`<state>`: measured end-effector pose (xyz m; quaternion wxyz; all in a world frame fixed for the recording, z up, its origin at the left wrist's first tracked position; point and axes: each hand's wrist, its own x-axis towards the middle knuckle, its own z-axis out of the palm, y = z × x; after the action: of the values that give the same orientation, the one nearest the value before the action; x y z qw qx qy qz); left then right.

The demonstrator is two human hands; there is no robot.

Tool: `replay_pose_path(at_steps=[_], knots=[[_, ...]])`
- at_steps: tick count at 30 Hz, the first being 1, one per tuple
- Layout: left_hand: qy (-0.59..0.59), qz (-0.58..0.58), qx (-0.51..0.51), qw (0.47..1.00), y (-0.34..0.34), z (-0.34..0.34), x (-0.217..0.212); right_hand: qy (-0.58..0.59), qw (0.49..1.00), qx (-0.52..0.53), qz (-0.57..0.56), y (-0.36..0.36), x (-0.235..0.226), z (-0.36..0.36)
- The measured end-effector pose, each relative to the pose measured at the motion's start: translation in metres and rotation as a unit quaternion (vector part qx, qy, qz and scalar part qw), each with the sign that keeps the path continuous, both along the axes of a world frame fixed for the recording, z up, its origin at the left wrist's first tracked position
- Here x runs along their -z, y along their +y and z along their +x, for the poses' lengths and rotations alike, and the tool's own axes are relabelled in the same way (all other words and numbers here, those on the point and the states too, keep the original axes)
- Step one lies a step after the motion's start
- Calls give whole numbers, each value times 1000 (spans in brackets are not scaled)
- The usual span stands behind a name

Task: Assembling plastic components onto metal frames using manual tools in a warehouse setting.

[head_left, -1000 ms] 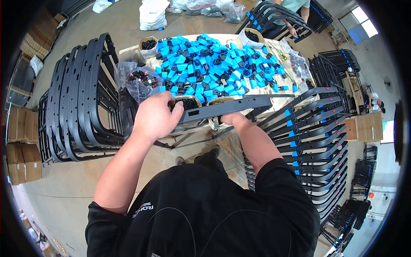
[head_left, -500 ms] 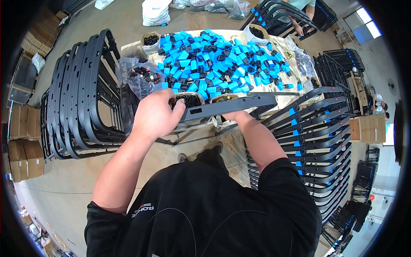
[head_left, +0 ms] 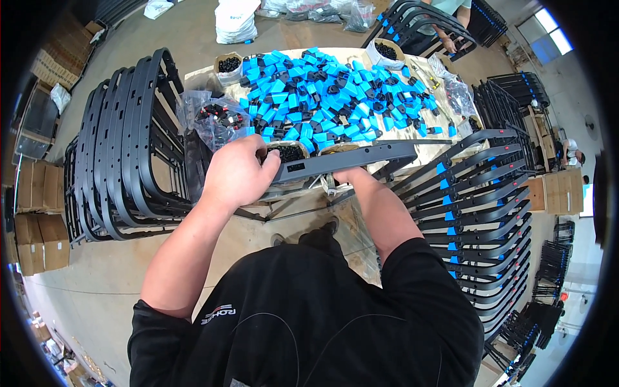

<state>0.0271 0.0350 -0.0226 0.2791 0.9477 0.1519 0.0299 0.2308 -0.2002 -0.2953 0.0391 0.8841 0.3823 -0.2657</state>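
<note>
In front of me is a dark grey metal frame (head_left: 348,158) with rounded corners and holes along its bar. My left hand (head_left: 240,171) is wrapped over the bar's left part, thumb on the near face beside a rectangular slot. Beneath the bar, toward its middle, is my right hand (head_left: 348,175); its fingers are hidden behind the frame. Just beyond the bar, an open bag of small black parts (head_left: 288,153) sits at the table's near edge. Blue and black plastic pieces (head_left: 316,97) lie heaped across the table behind it.
Similar frames (head_left: 122,142) stand stacked at the left. More frames with blue pieces (head_left: 477,213) lean in a row at the right. A clear bag of red and black parts (head_left: 216,119) lies on the table's left. A co-worker's hand (head_left: 448,45) touches frames at the far right.
My right forearm has shifted slightly left beneath the bar. My left hand keeps its grip, and the frame has hardly moved.
</note>
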Motion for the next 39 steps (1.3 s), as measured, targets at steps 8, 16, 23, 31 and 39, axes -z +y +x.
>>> replay_pose_path(at_steps=[8, 16, 23, 31, 39], knots=[[-3, 5, 3, 1000, 1, -3, 2, -106, 993, -18, 52, -7, 13, -4], [3, -3, -3, 1000, -4, 1, -2, -64, 996, -18, 52, -9, -1, 3], [-1, 8, -20, 1000, -4, -2, 1, -88, 984, -19, 153, -30, -84, -13], [-73, 17, -42, 996, -14, 1, 3, 738, 382, 353, 431, -119, -124, -84], [-369, 156, -110, 910, -35, -14, 20, 722, 425, 397, 376, -143, -122, -59]])
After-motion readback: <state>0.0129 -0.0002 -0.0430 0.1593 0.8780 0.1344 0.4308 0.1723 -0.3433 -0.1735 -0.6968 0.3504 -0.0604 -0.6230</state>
